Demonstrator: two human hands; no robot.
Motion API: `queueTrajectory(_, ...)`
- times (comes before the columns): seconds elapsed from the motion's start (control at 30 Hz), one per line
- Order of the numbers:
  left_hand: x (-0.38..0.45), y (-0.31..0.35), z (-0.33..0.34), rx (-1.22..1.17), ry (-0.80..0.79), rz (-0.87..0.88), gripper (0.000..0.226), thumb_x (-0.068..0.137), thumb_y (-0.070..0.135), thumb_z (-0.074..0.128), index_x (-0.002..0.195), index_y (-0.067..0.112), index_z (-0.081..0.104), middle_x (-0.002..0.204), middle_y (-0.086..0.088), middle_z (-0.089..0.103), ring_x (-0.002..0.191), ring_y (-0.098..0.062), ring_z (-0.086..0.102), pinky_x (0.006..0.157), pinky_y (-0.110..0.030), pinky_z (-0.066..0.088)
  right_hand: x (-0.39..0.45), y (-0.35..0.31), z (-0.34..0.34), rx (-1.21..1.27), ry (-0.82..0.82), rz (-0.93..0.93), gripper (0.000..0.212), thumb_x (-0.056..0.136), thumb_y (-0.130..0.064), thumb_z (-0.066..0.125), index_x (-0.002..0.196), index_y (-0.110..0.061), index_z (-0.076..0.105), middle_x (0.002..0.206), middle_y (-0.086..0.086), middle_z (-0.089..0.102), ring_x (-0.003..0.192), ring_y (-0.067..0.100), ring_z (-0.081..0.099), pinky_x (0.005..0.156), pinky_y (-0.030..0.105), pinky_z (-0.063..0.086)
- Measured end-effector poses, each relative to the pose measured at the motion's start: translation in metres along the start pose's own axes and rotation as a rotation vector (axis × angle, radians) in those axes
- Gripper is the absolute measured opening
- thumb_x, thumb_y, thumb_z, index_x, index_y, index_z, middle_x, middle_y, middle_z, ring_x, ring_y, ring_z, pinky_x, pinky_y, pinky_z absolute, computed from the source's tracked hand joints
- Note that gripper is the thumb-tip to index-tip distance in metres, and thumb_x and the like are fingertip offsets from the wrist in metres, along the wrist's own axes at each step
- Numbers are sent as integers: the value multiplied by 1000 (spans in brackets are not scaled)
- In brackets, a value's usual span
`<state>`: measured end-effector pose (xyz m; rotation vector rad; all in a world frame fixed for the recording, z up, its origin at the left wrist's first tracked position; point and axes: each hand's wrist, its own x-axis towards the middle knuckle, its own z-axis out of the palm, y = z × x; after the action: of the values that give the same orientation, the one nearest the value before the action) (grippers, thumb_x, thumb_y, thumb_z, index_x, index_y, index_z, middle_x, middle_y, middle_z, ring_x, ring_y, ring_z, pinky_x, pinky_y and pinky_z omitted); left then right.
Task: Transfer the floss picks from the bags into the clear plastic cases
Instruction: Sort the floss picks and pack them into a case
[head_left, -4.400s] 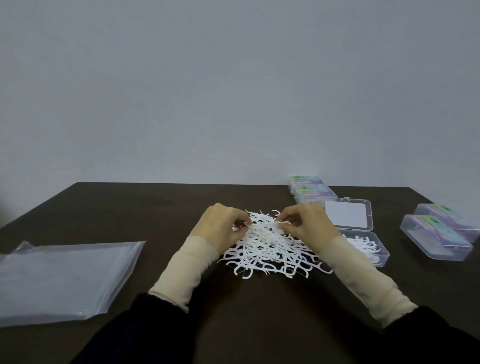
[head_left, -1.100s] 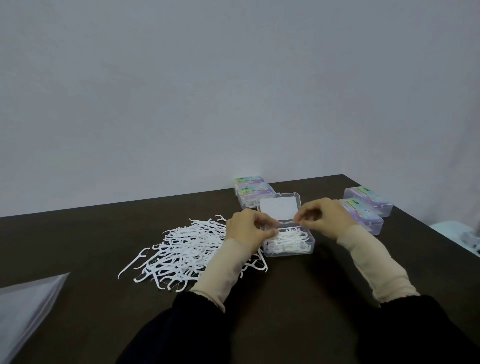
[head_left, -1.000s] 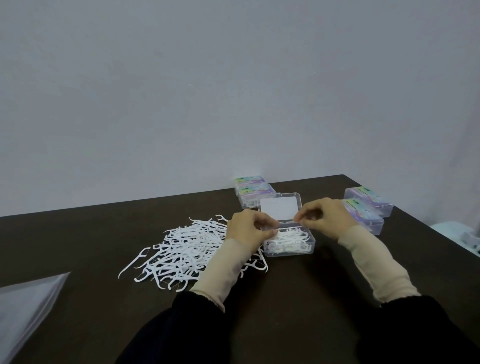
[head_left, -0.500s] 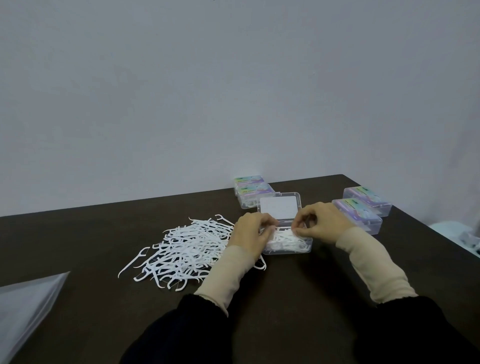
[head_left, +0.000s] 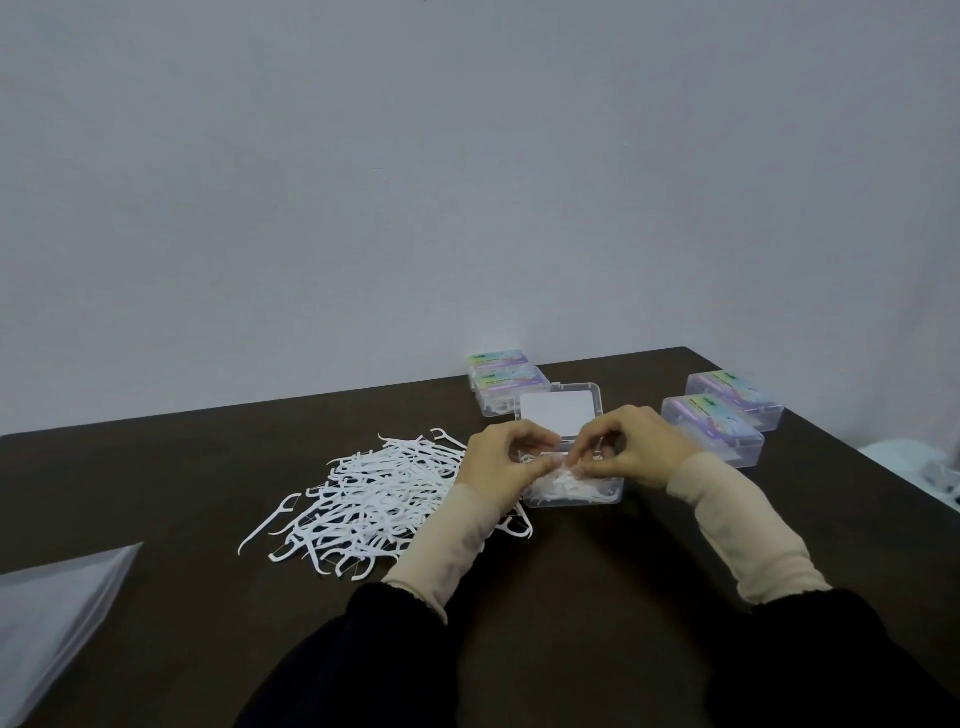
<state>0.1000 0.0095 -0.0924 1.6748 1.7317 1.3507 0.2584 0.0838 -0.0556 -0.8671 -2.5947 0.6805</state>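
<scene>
Both hands, left (head_left: 501, 457) and right (head_left: 636, 447), curled, pinching picks (head_left: 563, 480) over open case (head_left: 571, 493). Loose pile (head_left: 374, 499) at nine o'clock on tabletop (head_left: 571, 561). Likely light, springy, tangle-prone; best pinched by handles.

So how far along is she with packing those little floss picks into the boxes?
Partly through. Done: four closed cases, two at the back and two on the right; whether those two are full is hard to tell. In hand: the left hand and right hand settle picks into the open case. Left: a big loose pile beside it, with a plastic bag lying flat nearby.
</scene>
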Motion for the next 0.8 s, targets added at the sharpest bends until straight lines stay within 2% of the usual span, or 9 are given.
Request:
queueTrajectory(0.1,0,-1,1,-56,-17,-11,18,76,8,73,94,10,69,82,10,66,76,4,61,78,-19,50,3,1,5,14,-49,-44,17,81,-14,69,96,-21,73,81,-4,64,67,8,47,60,7,39)
queueTrajectory(0.17,0,-1,1,-59,-41,-11,18,82,2,65,97,11,67,86,4,66,85,-5,63,84,-23,50,5,3,8,27,-85,-68,18,82,-14,67,95,-25,72,89,5,68,72,11,48,63,8,38)
queueTrajectory(0.27,0,2,0,-148,-20,-57,20,89,-2,51,102,8,63,94,-7,66,92,-15,63,89,-25,48,7,-2,12,45,-109,-84,12,83,-20,67,93,-21,74,89,4,68,74,10,50,66,9,37)
queueTrajectory(0.37,1,3,0,-216,4,-106,20,96,8,43,101,7,62,91,-9,67,96,-21,63,95,-32,45,7,-9,15,112,-132,-87,13,81,-24,69,89,-15,75,78,-6,65,72,5,52,68,10,39)
queueTrajectory(0.47,0,2,1,-247,11,-129,25,98,26,41,98,12,62,91,-7,68,97,-21,63,96,-34,45,4,-8,13,130,-163,-82,10,77,-20,74,87,-18,75,84,0,70,76,13,56,72,15,43)
queueTrajectory(0.53,1,2,2,-251,19,-134,28,99,30,40,99,13,63,93,-7,68,98,-20,63,94,-32,45,4,-7,11,119,-156,-82,9,75,-19,76,83,-22,75,86,0,71,80,17,59,75,17,44)
queueTrajectory(0.67,0,3,1,-269,17,-147,31,100,27,36,99,11,63,98,-10,68,95,-18,63,90,-27,45,4,-6,7,177,-105,-79,12,73,-19,77,72,-29,71,76,-8,69,67,-2,55,71,12,45)
queueTrajectory(0.73,0,4,2,-288,14,-150,31,99,28,37,98,12,63,97,-10,67,95,-19,63,95,-33,45,4,-3,4,208,-43,-81,14,73,-19,77,70,-30,70,77,-6,70,70,2,58,74,17,48)
queueTrajectory(0.8,1,2,2,-286,14,-155,32,96,38,41,94,16,65,97,-7,67,96,-19,62,97,-36,45,4,0,2,237,28,-86,15,74,-19,76,71,-32,69,79,-4,71,78,15,61,74,22,49)
